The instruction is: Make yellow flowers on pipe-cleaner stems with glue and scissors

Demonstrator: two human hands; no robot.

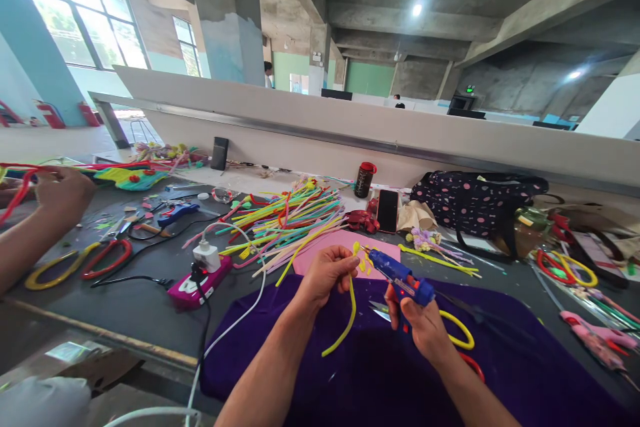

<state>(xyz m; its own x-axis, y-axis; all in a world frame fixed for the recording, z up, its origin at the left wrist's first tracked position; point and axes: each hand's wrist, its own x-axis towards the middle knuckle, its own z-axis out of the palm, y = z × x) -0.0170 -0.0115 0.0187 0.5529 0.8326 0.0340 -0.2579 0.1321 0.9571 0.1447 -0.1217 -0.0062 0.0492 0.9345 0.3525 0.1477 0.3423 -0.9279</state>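
Between the fingertips of my left hand (327, 271) is a yellow pipe cleaner (351, 320), its long tail hanging down and a small yellow bend showing above the fingers. My right hand (417, 320) is wrapped round a blue glue gun (397, 273). The gun's tip points left, close to the bent end of the pipe cleaner; whether they touch I cannot tell. Small yellow pieces lie on a pink sheet (320, 250) behind my hands. Under my right hand, scissors (463, 333) with yellow and red handles rest on a dark purple cloth (280, 310), partly hidden.
A pile of coloured pipe cleaners (305, 213) lies ahead. To the left are a purple power strip (200, 280) with a white cable, more scissors (107, 259), and a co-worker's hand (63, 197). A phone (387, 210), a bottle (365, 180) and a patterned bag (475, 203) stand behind.
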